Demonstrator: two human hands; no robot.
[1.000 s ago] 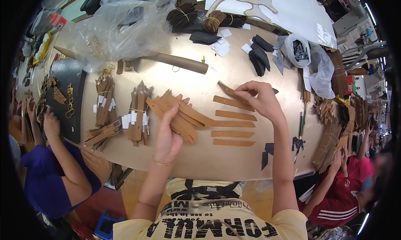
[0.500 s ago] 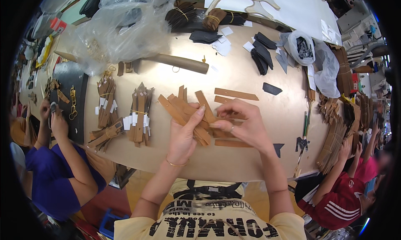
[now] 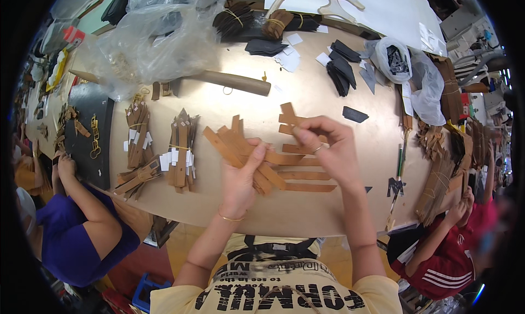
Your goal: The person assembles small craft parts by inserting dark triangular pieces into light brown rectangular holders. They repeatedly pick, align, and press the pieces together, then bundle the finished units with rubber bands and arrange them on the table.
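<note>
Left hand clamps a fanned stack of tan strips so edges stay accessible; right hand pinches one strip above the bench.

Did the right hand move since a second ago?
Yes. The right hand came back from the loose brown leather strips toward the left hand, measured against the fixed brown cardboard tube.

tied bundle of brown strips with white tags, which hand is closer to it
Left. The left hand holds a fan of strips just right of the tied bundle; the right hand is farther right.
</note>
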